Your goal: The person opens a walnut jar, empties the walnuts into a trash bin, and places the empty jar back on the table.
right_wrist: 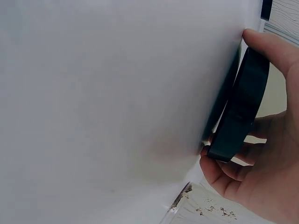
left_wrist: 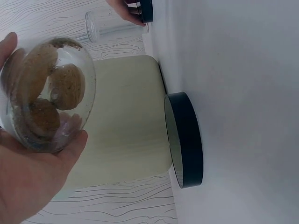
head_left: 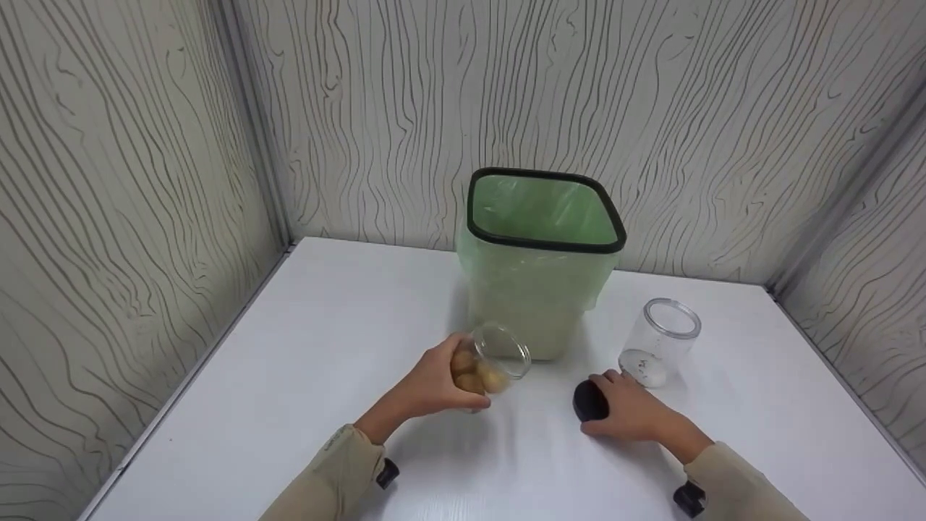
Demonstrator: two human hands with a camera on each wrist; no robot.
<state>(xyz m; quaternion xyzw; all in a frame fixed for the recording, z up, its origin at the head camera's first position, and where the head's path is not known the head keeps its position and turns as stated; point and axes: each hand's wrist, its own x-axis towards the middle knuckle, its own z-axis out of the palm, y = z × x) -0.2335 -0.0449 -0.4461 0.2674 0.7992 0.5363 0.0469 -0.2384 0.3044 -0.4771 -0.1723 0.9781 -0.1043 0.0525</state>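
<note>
My left hand grips a clear jar, tilted with its mouth toward the right and up. Several rounded brown pieces show through its bottom in the left wrist view. In my right hand, a round black lid is held by its edge between thumb and fingers, close over the table. Just beyond that hand stands a second clear jar, uncovered, with dark crumbs at its bottom. Another round black lid rests on the table in the left wrist view.
A bin with a green liner and black rim stands behind the hands, its mouth upward. The white table is bounded by wood-patterned walls at the back and both sides.
</note>
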